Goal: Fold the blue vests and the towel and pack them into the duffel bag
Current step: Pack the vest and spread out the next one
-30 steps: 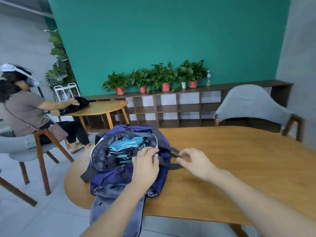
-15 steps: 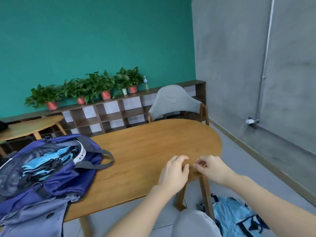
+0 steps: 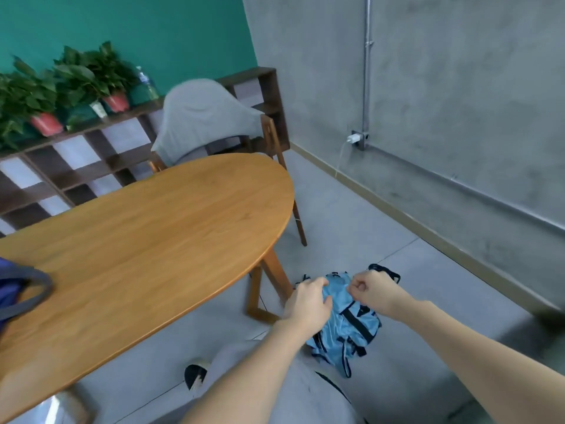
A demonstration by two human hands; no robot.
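A crumpled light-blue vest (image 3: 351, 327) with black trim lies on the grey floor, to the right of the table leg. My left hand (image 3: 308, 302) reaches down to its upper left edge, with fingers and thumb curled round the cloth. At the vest's top right edge my right hand (image 3: 371, 290) is curled tight and pinches the fabric. Only a corner of the purple duffel bag (image 3: 9, 290), with its grey handle, shows on the wooden table (image 3: 146, 240) at the far left. No towel is in view.
A grey-backed chair (image 3: 208, 117) stands behind the table's far end. A shelf with potted plants (image 3: 46, 99) runs along the green wall. A white charger is plugged into the grey wall's socket (image 3: 356, 138). My grey-trousered knee and a shoe (image 3: 195, 374) are below.
My view swung right and down, from the duffel bag to the floor. Both hands left the bag, crossed the table edge and came down onto the blue vest.
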